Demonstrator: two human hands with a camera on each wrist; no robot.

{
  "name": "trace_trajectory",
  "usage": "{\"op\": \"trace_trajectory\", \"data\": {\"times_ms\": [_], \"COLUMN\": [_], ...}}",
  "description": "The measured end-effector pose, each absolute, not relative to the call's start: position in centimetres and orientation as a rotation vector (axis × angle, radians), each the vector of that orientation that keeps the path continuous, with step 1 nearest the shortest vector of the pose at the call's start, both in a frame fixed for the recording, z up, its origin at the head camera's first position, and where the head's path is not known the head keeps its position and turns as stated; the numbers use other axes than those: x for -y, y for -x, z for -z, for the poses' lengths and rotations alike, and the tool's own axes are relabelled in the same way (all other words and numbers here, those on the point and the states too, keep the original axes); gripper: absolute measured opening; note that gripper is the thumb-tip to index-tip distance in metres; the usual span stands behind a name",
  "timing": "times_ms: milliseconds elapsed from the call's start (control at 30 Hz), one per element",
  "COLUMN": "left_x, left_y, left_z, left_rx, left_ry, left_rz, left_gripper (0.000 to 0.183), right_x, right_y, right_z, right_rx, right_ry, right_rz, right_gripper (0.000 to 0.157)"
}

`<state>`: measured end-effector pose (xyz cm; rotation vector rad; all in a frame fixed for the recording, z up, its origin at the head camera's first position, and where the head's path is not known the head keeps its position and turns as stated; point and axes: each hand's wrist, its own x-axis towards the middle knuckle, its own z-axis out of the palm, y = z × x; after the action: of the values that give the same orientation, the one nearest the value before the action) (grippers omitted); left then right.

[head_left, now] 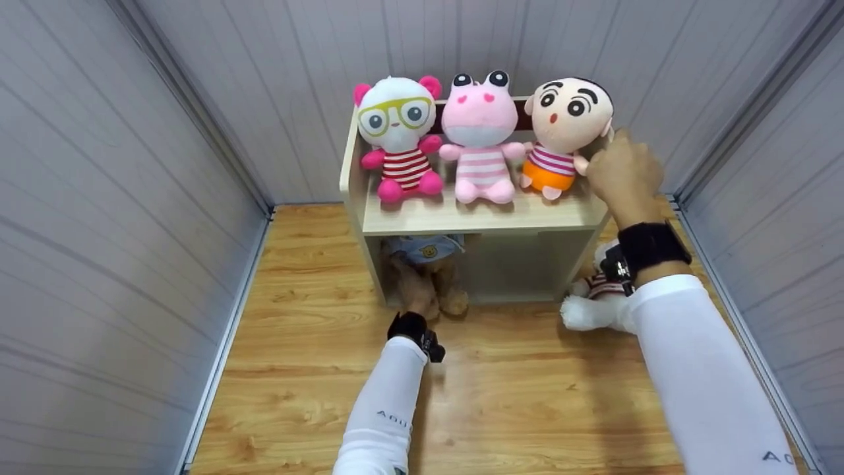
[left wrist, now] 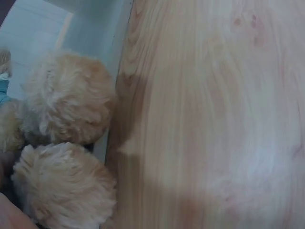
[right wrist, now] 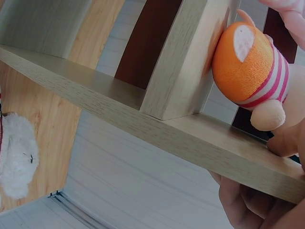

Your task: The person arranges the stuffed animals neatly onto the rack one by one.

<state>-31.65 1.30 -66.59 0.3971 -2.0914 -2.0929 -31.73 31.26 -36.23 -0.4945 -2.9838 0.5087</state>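
My left hand [head_left: 410, 284] reaches into the lower compartment of a small wooden shelf [head_left: 475, 227]. It lies against a brown teddy bear [head_left: 452, 284] in a blue top, and its fingertips are hidden. The left wrist view shows the bear's two fluffy feet [left wrist: 64, 186] at the compartment's front edge, with a bit of my hand beside them. My right hand [head_left: 625, 170] grips the shelf's right side panel [right wrist: 238, 162], thumb inside and fingers outside. Beside that thumb, a plush boy doll [head_left: 550, 161] in orange shorts sits on the upper board.
A pink frog plush [head_left: 480, 138] and a panda plush [head_left: 397, 142] with yellow glasses share the upper board. A white plush [head_left: 593, 310] in stripes lies on the floor right of the shelf. Grey panel walls [head_left: 297, 79] enclose the wooden floor [head_left: 297, 330].
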Motion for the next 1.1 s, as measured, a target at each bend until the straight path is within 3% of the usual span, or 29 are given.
{"op": "trace_trajectory", "data": {"times_ms": [200,433,633,767,967,1100], "left_x": [-0.5,-0.8,-1.5,-1.9,-1.4,0.3], "left_y": [31.0,30.0,29.0,27.9,26.4,26.1], "left_z": [65.9,64.9,63.9,62.1,57.1,52.6], "left_rx": [2.495,2.564,2.629,2.564,2.117,1.748], "left_ry": [-0.354,-0.357,-0.457,-0.408,-0.014,0.246], "left_rz": [1.641,1.584,1.377,1.225,1.241,1.152], "left_gripper": [0.086,0.100,0.097,0.083,0.015,0.004], "right_x": [-31.1,-31.1,-31.2,-31.5,-31.4,-31.2], "right_y": [31.8,31.6,31.5,31.5,31.6,31.7], "right_z": [36.2,36.2,36.2,36.2,36.3,36.4], "right_rx": [2.973,2.963,2.961,2.969,2.962,2.973], "right_ry": [0.486,0.480,0.471,0.480,0.473,0.472], "right_rz": [-0.524,-0.485,-0.487,-0.517,-0.536,-0.529], "right_gripper": [0.065,0.059,0.060,0.060,0.063,0.064]}}
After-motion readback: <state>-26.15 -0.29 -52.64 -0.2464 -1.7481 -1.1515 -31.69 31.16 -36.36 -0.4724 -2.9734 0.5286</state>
